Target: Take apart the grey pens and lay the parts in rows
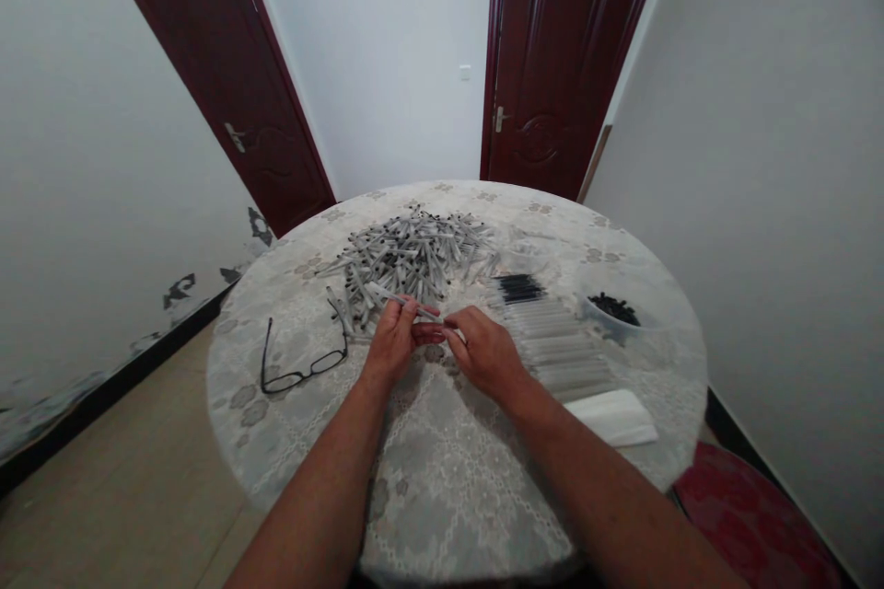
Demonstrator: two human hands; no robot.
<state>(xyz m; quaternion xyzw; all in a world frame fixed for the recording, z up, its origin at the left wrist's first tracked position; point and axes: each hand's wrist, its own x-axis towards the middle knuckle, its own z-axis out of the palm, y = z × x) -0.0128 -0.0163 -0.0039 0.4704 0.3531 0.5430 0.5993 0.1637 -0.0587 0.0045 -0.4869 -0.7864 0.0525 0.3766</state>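
Near the middle of the table, my left hand [401, 331] is closed around a slim whitish pen-like tube [387, 294], which slants from upper left down toward the right. My right hand [476, 342] meets its right end, thumb and fingertips pinched there; any small part between them is too hidden to name. Just beyond my hands spreads a big heap of similar tubes with dark ends [414, 248]. To the right of my right hand lie rows of clear thin tubes [559, 340], with a bundle of black-ended sticks [519, 288] at their far side.
A clear bowl of small black caps [613, 309] stands at the right. Folded white cloth or paper [614, 417] lies near the right forearm. Black-framed eyeglasses [304, 375] rest unfolded at the left. Patterned cloth covers the round table [456, 488]; a red stool [752, 515] is at lower right.
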